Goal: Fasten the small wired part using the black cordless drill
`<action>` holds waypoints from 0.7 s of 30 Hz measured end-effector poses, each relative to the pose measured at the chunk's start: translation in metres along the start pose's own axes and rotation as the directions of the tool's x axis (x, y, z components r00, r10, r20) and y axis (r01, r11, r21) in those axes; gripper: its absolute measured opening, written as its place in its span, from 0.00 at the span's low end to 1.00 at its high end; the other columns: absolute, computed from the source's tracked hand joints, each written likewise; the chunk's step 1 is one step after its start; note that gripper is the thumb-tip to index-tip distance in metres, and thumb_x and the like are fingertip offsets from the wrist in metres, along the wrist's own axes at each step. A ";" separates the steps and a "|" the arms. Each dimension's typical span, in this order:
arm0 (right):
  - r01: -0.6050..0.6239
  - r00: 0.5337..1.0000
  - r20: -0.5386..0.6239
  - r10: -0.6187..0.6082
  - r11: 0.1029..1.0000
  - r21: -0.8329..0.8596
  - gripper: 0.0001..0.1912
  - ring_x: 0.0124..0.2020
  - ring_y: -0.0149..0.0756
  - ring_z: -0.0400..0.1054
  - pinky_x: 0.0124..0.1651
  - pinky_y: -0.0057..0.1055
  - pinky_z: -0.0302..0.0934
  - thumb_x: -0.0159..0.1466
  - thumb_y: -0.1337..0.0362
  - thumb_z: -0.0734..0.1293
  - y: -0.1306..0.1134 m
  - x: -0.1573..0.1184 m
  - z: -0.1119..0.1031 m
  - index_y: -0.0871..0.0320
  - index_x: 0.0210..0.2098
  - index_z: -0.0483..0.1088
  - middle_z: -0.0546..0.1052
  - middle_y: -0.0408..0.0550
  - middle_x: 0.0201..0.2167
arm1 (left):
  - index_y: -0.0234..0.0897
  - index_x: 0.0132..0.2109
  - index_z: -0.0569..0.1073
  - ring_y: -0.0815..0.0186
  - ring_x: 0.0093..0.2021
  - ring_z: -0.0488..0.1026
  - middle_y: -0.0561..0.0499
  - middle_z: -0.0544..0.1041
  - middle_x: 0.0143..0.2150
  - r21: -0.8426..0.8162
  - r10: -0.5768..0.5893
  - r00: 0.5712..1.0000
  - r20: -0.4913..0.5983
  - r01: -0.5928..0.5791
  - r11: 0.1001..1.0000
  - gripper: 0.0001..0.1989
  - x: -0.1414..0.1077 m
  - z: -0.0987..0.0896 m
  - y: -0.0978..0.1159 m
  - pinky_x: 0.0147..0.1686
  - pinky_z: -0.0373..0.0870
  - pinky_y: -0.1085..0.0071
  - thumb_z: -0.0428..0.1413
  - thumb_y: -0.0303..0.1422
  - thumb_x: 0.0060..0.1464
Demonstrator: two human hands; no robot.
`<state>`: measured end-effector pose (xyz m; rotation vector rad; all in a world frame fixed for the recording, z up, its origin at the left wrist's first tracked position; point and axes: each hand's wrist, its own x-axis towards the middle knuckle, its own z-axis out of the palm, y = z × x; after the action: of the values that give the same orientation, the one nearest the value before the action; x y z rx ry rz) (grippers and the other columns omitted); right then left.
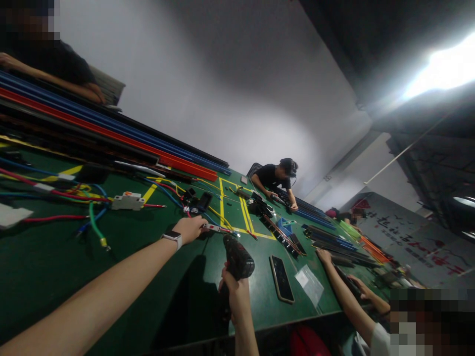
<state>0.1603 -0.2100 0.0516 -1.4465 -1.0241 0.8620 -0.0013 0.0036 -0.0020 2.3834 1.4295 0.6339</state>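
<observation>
Power drill [239, 259] is held up over the surface [262, 296] toward its near edge, the right hand [236, 290] wrapped round its handle, seemingly so that its nose faces away from the body. To its right, a phone [282, 279] and a clear bag [310, 287] lie flat by that edge, apart from the drill. Farther in, the left hand [191, 230] has its fingers drawn narrow on a slim pale part [218, 228], probably gripping one end so the other, near the drill's nose, is left uncovered. Leftward, a white block [128, 201] sits among coloured wires [55, 218]. Beyond, orange strips [193, 167] lie lengthwise toward the far edge, likely because their length suits it; a co-worker [272, 175] leans in past them.
</observation>
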 end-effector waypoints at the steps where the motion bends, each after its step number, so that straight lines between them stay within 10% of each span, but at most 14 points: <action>1: 0.001 1.000 0.002 -0.001 1.000 -0.002 0.13 0.19 0.32 0.64 0.23 0.27 0.58 0.54 0.60 0.68 -0.002 -0.002 0.001 0.59 0.37 0.69 0.69 0.39 0.18 | 0.52 0.50 0.74 0.60 0.42 0.74 0.48 0.75 0.47 0.005 0.002 1.000 0.000 -0.002 1.000 0.18 0.000 0.000 0.000 0.41 0.65 0.65 0.48 0.47 0.57; 21: 0.006 0.992 0.126 0.005 0.996 -0.087 0.10 0.20 0.33 0.68 0.23 0.27 0.62 0.53 0.64 0.66 0.016 0.016 0.000 0.60 0.34 0.69 0.74 0.45 0.29 | 0.54 0.52 0.74 0.59 0.41 0.74 0.48 0.75 0.49 0.038 0.013 1.000 -0.006 -0.013 0.999 0.19 0.001 0.005 -0.002 0.39 0.65 0.65 0.47 0.49 0.57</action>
<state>0.1675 -0.1954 0.0363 -1.4795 -1.1687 0.9276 0.0006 0.0056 -0.0073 2.4236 1.4424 0.6240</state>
